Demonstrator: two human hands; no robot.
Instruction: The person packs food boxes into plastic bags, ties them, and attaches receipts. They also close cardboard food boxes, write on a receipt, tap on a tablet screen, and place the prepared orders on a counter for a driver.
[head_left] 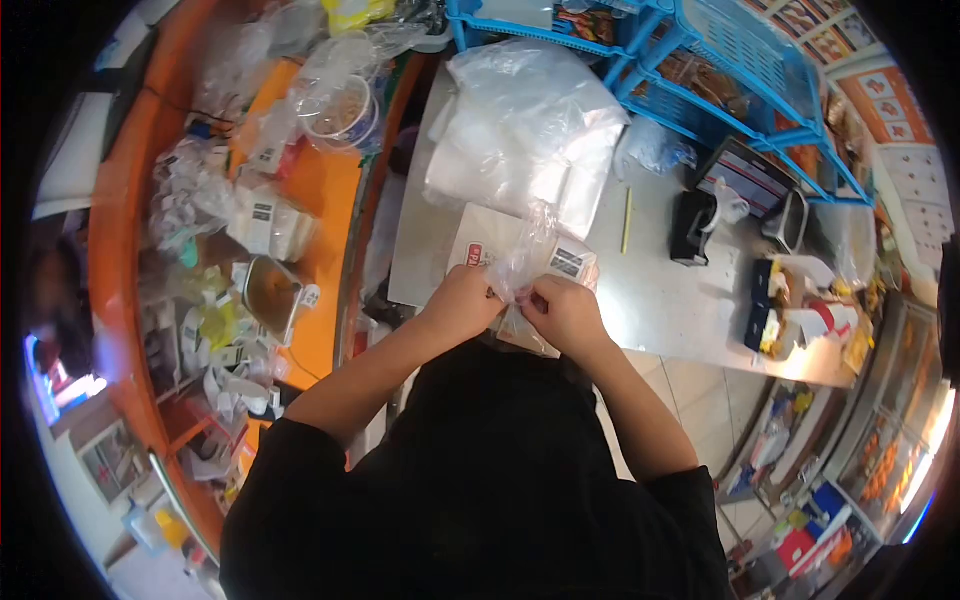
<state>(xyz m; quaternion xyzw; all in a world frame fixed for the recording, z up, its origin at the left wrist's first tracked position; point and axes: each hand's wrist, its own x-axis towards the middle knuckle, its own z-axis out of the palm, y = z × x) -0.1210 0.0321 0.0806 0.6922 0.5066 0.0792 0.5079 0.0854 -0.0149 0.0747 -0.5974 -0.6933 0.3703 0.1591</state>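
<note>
A pale cardboard box (482,232) with a red logo and a printed label lies at the near edge of the metal table. Clear plastic, gathered into a bunch like a bag's neck (530,245), rises over the box's middle. My left hand (465,303) grips this plastic from the left, fingers curled. From the right, my right hand (566,312) pinches the same plastic, its fingertips close to the left ones. Both hands are over the near part of the box and hide some of it. Whether the plastic is knotted cannot be made out.
Behind the box lies a pile of clear plastic bags (530,120). Blue basket shelves (740,75) stand at the back right. A black dispenser (692,228), a screen (748,178) and a yellow stick (627,220) are on the metal table (655,300). An orange counter (325,250) with wrapped items runs along the left.
</note>
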